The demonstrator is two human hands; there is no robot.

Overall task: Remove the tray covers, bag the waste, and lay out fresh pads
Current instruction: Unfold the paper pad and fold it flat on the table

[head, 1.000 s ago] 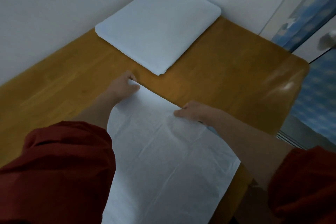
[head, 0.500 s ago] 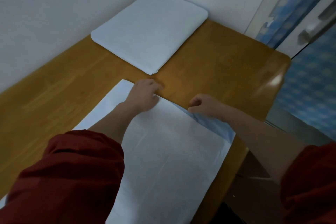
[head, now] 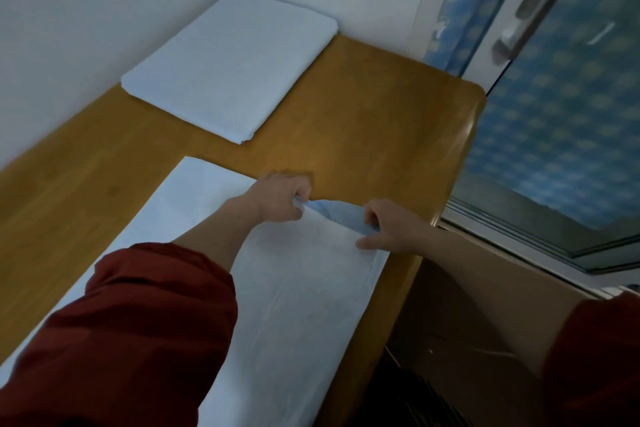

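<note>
A large white pad [head: 304, 291] lies partly unfolded on the wooden table [head: 367, 121], reaching from the near edge toward the middle. Its far edge is lifted, showing the blue underside [head: 337, 215]. My left hand [head: 282, 198] grips that far edge at its left end. My right hand [head: 388, 224] pinches the same edge farther right, close to the table's right side. A folded stack of white pads [head: 228, 62] sits in the far corner against the walls, apart from both hands.
White walls close the table on the left and at the back. A window with a blue patterned covering [head: 561, 107] and a handle [head: 512, 35] is at the right. The table's right edge [head: 464, 163] drops to a dark gap below.
The pad has opened out farther to the left across the table. Both hands have moved to the right along its far edge and lifted it, showing the blue underside.
</note>
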